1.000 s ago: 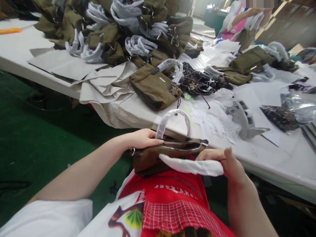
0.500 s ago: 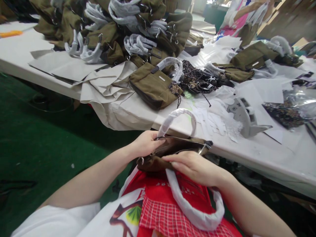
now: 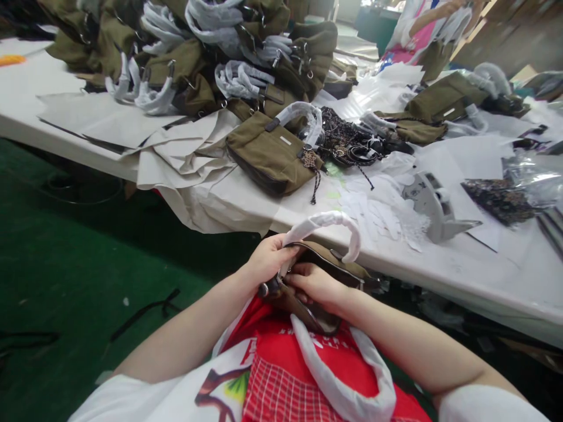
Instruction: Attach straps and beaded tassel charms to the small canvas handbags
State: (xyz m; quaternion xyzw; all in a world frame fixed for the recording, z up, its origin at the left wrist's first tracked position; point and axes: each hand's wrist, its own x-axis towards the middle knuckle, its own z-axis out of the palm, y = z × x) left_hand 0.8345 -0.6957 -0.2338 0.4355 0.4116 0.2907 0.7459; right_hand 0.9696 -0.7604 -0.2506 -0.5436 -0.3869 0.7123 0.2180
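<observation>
Fingers (image 3: 289,252) of the left hand (image 3: 266,259) pinch the olive zip-top handbag (image 3: 323,252) by its rim while the right hand (image 3: 320,285), grasp unclear, now reaches inside, making the interior accessible

The bag (image 3: 292,304) is olive-brown, its handles (image 3: 319,221) white, the apron (image 3: 341,363) red with a white-checked panel (image 3: 281,388), the table (image 3: 35,82) white, the floor (image 3: 105,246) green

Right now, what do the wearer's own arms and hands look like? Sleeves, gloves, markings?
Left hand and right hand: both bare, no gloves. Forearms uncovered, no watch or bracelet visible at either wrist. Left sleeve and right sleeve: white, short, no markings visible.
</observation>
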